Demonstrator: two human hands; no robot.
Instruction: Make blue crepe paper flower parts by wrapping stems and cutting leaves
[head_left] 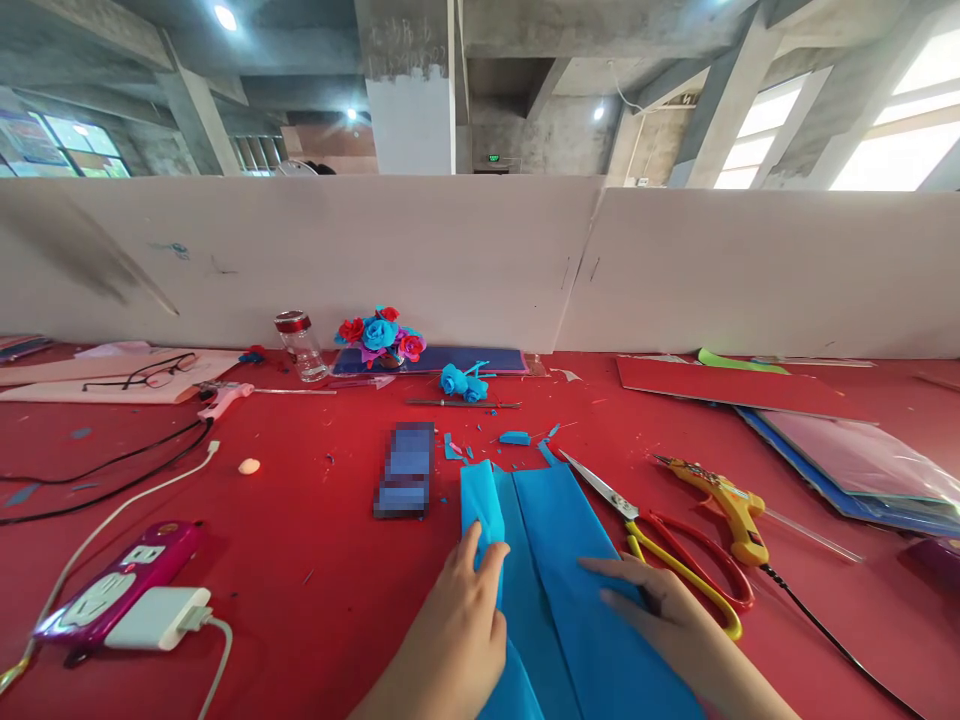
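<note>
A long sheet of blue crepe paper [570,560] lies on the red table [315,540] in front of me, folded into lengthwise strips. My left hand [461,625] pinches the left folded strip near its middle, thumb and fingers closed on the paper. My right hand [660,615] lies flat with fingers stretched out, pressing the right part of the sheet down. Scissors with red and yellow handles [660,545] lie just beyond my right hand, blades pointing away to the left.
A yellow glue gun [731,505] with its cord lies right of the scissors. Paper flowers [379,335], a glass jar [300,345], glasses [154,372], a power strip with charger [127,595], cables and stacked coloured sheets [847,455] surround the spot. A white partition stands behind.
</note>
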